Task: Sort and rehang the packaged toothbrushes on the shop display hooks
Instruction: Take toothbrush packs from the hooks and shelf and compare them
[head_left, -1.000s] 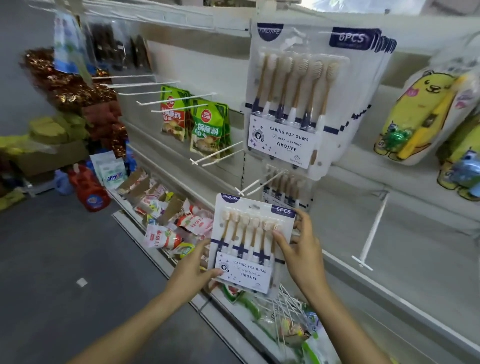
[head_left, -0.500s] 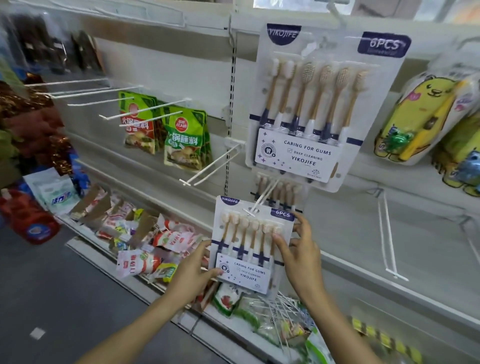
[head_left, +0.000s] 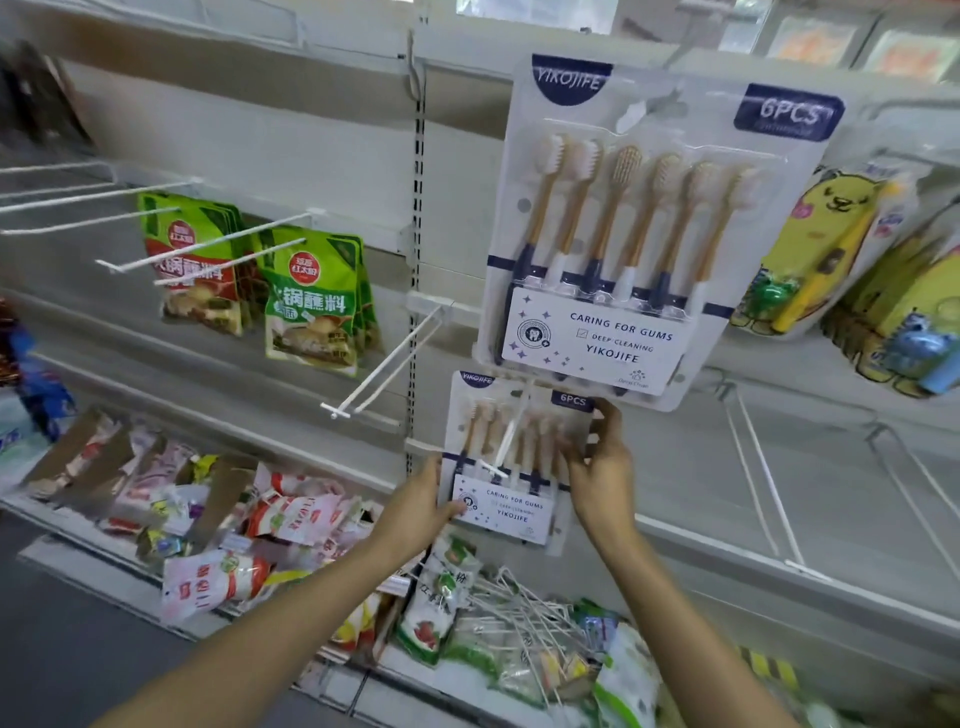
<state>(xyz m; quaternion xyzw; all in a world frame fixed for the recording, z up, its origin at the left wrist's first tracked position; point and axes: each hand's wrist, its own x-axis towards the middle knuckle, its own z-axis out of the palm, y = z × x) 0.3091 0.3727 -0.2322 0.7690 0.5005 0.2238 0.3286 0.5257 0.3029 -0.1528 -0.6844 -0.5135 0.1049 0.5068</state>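
**Threading the toothbrush pack onto its hook**

Nearest to us, our left hand (head_left: 421, 506) pinches the lower left edge of the toothbrush pack (head_left: 506, 457), thumb on the front of the card, and our right hand (head_left: 597, 467) grips its right edge, fingers (head_left: 605, 421) curled round the upper corner. We hold the pack upright against the display, low in the middle of the shelving, and the white hook (head_left: 501, 447) appears to run through its top, the tip standing out in front of the blister.

We judge the pack light, flat and fairly stiff, a card back under a slick plastic blister that would bow if squeezed mid-face. The edges are the place to hold it, as we do now, keeping the hang hole square to the hook.

Below lies a heap of loose hooks (head_left: 519, 608) among snack packets (head_left: 291, 514). An empty double hook (head_left: 384, 369) juts out just left and could snag our left forearm. Directly above hangs a larger pack (head_left: 618, 228), its bottom edge just over ours. Farther left hang green sauce pouches (head_left: 311, 301); far right, yellow children's sets (head_left: 810, 244).
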